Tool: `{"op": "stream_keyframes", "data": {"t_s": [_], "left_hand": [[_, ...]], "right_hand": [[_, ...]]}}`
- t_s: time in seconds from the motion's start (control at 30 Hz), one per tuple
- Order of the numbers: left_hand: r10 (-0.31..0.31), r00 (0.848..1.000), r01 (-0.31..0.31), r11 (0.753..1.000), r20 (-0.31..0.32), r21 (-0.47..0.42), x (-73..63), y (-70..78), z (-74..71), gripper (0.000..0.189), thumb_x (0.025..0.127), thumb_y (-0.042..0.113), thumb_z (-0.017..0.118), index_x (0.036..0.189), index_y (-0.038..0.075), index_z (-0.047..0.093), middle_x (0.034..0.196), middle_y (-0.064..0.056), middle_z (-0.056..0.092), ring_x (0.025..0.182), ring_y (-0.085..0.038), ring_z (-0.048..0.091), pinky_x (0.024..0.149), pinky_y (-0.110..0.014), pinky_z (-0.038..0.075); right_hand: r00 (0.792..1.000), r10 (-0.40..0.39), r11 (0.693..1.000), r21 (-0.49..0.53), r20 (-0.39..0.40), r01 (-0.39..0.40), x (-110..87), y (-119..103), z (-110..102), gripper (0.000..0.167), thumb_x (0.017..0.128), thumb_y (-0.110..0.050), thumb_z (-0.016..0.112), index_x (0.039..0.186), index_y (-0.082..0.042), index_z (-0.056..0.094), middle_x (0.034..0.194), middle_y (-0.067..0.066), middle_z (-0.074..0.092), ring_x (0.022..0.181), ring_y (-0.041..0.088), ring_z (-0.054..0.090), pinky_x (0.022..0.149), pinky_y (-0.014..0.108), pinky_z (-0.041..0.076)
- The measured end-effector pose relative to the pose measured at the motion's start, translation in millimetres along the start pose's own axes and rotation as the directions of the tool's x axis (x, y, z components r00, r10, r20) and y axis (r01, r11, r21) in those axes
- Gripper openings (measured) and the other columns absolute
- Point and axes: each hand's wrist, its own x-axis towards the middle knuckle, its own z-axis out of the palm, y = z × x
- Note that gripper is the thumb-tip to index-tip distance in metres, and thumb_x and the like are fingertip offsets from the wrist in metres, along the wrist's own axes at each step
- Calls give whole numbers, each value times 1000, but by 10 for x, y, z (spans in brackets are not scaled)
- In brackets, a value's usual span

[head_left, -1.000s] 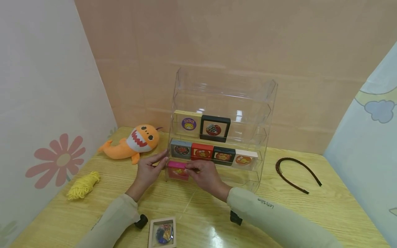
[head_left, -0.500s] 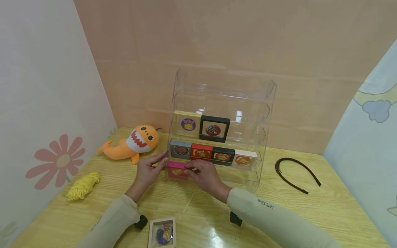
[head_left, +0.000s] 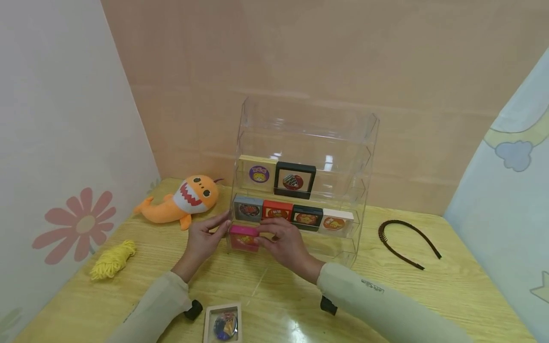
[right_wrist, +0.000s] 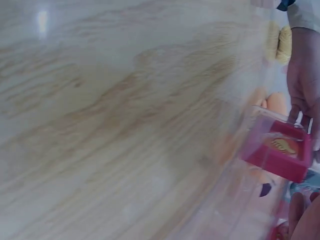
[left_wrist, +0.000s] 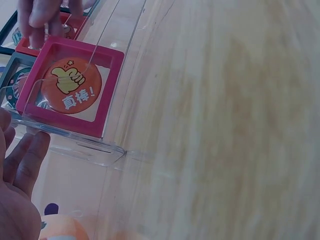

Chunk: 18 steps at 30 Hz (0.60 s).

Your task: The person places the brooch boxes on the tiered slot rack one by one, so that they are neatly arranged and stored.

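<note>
A pink display frame (head_left: pixel 244 232) with a round thumbs-up badge (left_wrist: pixel 71 85) inside stands at the left end of the bottom tier of a clear acrylic rack (head_left: pixel 304 128). My left hand (head_left: pixel 204 238) is at the rack's left side, its straight fingers (left_wrist: pixel 29 160) right at the clear edge beside the frame. At the frame's right edge is my right hand (head_left: pixel 285 243), thumb and forefinger spread apart; in the right wrist view its fingers (right_wrist: pixel 296 212) show separate from the pink frame. Directly above sit grey (head_left: pixel 248 208), red (head_left: pixel 277 208), black (head_left: pixel 307 218) and white (head_left: pixel 338 222) frames.
Higher up are a cream frame (head_left: pixel 257 172) and a larger black frame (head_left: pixel 295 180). A beige frame (head_left: pixel 223 325) lies at the table's front. An orange shark plush (head_left: pixel 180 202) and yellow yarn (head_left: pixel 113 260) lie left; a brown headband (head_left: pixel 407 243) lies right.
My right hand's thumb and forefinger have parted and drawn slightly off the pink frame's right edge. The left hand stays at the rack's side; the head view has shifted slightly.
</note>
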Motion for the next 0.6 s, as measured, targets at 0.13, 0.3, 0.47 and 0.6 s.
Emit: {"op": "stream_keyframes", "data": {"t_s": [0.13,0.3,0.47,0.6], "left_hand": [[-9,1000,9,1000,-4,-5,-2,8,4,25,83,-16,63,107,-16,63,104,-28,62,85,-14,66,60,-27,57],[1,1000,-1,1000,-1,1,-1,-1,1,25,83,-16,63,108,-17,62,104,-28,62,85,-14,66,61,-28,57],[1,1000,-1,1000,4,2,-3,-9,2,25,83,-16,62,108,-17,62,105,-28,62,84,-13,66,61,-28,57],[3,1000,-3,1000,6,-10,-6,-15,2,25,84,-16,62,109,-17,62,104,-28,62,83,-13,66,61,-29,57]], "right_hand": [[1000,-21,1000,10,-1,21,16,-111,-59,17,78,-12,79,94,-8,75,106,6,66,94,15,59,59,25,57],[999,-42,997,59,30,40,-1,-296,-79,18,80,-15,78,96,-7,75,103,4,68,90,14,61,59,16,54],[991,-91,988,131,96,78,-93,-417,-42,21,81,-17,77,98,-6,74,100,2,69,87,11,62,59,14,53],[971,-111,976,208,213,67,-198,-504,-18,27,83,-17,75,106,-4,72,104,4,68,92,8,61,63,12,52]]}}
